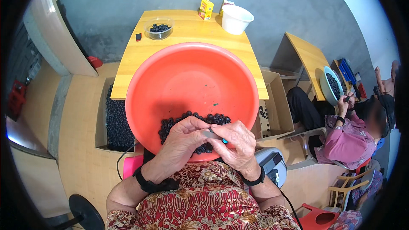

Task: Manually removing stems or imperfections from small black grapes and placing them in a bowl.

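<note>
Black rounded pieces [168, 126] crowd the red basin [183, 74] at its near side; plenty seems left, finished share unclear. Above, left hand [181, 139] pinching a dark piece [211, 130] meets right hand [237, 144] gripping a grey tool [209, 135].

I see piece [211, 130]: small, dark, mostly hidden, pinched above the basin [187, 76] | I see blade [209, 134]: thin, grey, held just beside it, teal showing to its right | I see loose rings [167, 124]: black, glossy, round, heaped along the basin's near side
</note>
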Tool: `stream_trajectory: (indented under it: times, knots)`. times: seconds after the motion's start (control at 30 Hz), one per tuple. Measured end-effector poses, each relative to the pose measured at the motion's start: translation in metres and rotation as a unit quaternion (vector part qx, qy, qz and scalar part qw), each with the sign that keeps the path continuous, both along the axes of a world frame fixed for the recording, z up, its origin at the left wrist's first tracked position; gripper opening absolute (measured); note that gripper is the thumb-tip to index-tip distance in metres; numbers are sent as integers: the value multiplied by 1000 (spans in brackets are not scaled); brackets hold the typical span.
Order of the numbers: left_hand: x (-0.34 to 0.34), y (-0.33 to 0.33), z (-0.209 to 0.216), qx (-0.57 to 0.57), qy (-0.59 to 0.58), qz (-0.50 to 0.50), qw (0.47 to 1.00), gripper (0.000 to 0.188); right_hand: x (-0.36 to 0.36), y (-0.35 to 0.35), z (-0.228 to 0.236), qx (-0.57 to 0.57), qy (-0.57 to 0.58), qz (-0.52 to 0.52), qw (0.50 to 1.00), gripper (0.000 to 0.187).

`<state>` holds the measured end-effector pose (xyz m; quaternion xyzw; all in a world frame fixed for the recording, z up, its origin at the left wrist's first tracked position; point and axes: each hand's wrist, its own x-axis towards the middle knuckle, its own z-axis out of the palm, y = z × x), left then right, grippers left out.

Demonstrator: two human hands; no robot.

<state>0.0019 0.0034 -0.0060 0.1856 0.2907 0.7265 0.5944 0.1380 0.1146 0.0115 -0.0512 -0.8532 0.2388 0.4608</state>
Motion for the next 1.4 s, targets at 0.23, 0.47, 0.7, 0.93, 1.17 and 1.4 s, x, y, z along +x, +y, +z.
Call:
stream_trajectory:
  times: [0.23,0.47,0.7,0.93,1.17,1.4]
  knots:
    - [-7,2,7,-78,-14,-48,996,17,-1,2,-2,1,-5,-5,1000,35]
    - [-5,1,6,-38,9,-30,999,16,0,2,-3,-8,-6,-17,1000,32]
    - [-8,5,-6,-39,4,-23,999,17,1,0,-3,1,-8,-11,1000,29]
    - [-4,5,-8,-15,10,-10,1000,13,4,0,-5,-10,-18,-15,1000,33]
    - [-7,5,-8,-22,-2,-2,1000,11,-2,-1,-3,36,-4,-17,999,30]
    - [-16,-20,36,-34,176,90,980,12,4,-1,0,20,8,-50,999,26]
